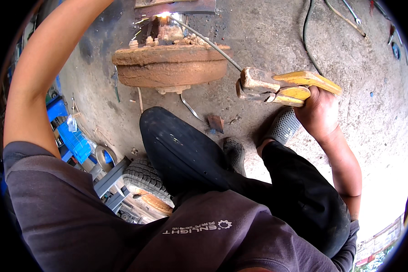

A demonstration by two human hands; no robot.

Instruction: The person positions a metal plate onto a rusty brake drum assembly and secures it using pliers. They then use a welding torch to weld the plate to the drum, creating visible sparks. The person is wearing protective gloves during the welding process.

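My right hand [321, 113] is wrapped round a worn yellow welding electrode holder [294, 95]. Clamped in its jaws, a thin grey welding electrode [208, 43] slants up and left. Its tip meets a bright arc [164, 15], with sparks flying off to the left. The arc burns where a rusty hub stub [170, 31] meets a dark flat metal piece [199, 6] at the top edge. Below the stub sits a heavy rusty brake drum [172, 72]. My left forearm [54, 54] reaches up past the top edge, so that hand is out of sight.
A black cable [305, 38] runs over the concrete floor behind the holder. Farther right lie a rod [347, 20] and a wrench [352, 12]. To my left are a blue crate [75, 139], a tape roll [105, 157] and a tyre [145, 177]. A rusty scrap [216, 123] lies near my shoes.
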